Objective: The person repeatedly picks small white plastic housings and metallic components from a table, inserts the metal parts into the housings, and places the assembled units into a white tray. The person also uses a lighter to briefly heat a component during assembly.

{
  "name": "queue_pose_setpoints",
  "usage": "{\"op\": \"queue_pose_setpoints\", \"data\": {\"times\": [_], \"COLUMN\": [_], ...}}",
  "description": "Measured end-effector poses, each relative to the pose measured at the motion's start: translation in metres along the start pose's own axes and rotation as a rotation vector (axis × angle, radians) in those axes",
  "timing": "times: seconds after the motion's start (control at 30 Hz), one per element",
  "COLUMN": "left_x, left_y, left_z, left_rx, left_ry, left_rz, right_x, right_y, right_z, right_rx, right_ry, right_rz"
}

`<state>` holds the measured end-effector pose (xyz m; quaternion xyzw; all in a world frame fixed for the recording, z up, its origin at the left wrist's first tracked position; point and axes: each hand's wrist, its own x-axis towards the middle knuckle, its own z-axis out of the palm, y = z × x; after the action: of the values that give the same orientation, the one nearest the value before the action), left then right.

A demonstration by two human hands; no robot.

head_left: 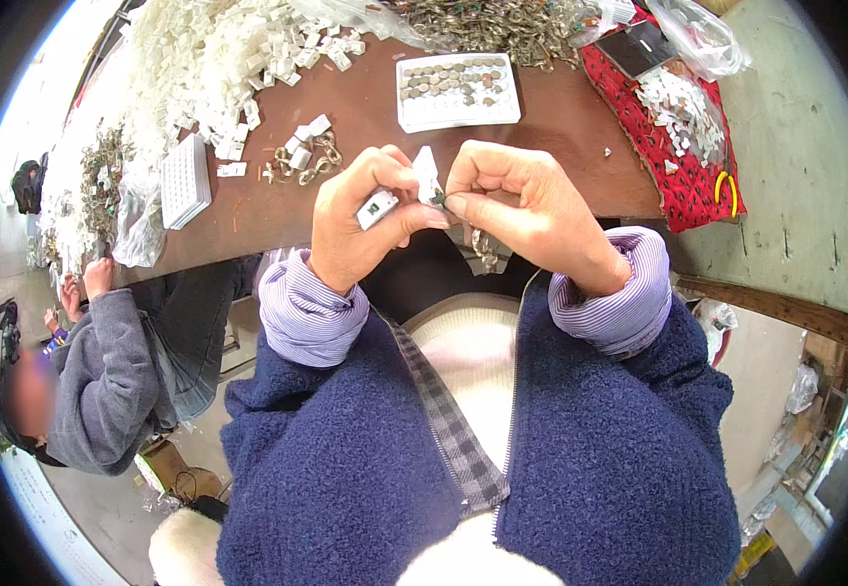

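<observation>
My left hand [346,217] is closed, with thumb and forefinger gripping a small white plastic piece [426,168] that has a pointed top. A second white piece, a small box with a dark slot [377,209], is tucked against the same palm. My right hand [531,200] pinches at the lower end of the pointed piece, where something small and dark shows. From under its fingers hangs a short metal chain [483,250]. How the chain meets the white piece is hidden by the fingertips. Both hands are above the table's near edge, close together.
Beyond my hands, a white tray [410,119] carries rows of round metal discs. White plastic boxes [189,59] and metal clasps [487,24] lie heaped behind. White trays [189,181] are stacked left. A red cloth [629,122] bears yellow-handled snippers [733,195]. A co-worker [116,361] sits left.
</observation>
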<state>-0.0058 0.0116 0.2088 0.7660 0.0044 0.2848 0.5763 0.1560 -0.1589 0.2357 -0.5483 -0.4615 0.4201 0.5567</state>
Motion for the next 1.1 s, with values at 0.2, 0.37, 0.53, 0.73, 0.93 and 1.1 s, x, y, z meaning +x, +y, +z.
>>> {"op": "queue_pose_setpoints", "data": {"times": [0.2,0.37,0.53,0.73,0.93,1.1], "left_x": [0.013,0.011,0.011,0.008,0.001,0.011], "left_y": [0.008,0.022,0.016,-0.002,-0.008,-0.022], "left_z": [0.020,0.054,0.065,0.057,0.051,0.031], "left_rx": [0.014,0.095,-0.302,-0.452,-0.466,-0.586], "left_ry": [-0.087,0.100,0.277,0.358,0.293,0.348], "left_rz": [-0.254,-0.404,-0.583,-0.652,-0.690,-0.682], "right_x": [-0.018,-0.024,-0.023,-0.012,0.004,0.026], "right_y": [0.004,0.012,0.030,0.038,0.040,0.044], "right_z": [-0.014,-0.018,-0.010,-0.003,-0.001,-0.017], "right_rx": [-0.540,-0.806,-0.795,-0.836,-1.006,-0.779], "right_ry": [0.107,0.380,0.556,0.590,0.476,0.528], "right_rz": [-0.313,-0.451,-0.411,-0.460,-0.568,-0.411]}}
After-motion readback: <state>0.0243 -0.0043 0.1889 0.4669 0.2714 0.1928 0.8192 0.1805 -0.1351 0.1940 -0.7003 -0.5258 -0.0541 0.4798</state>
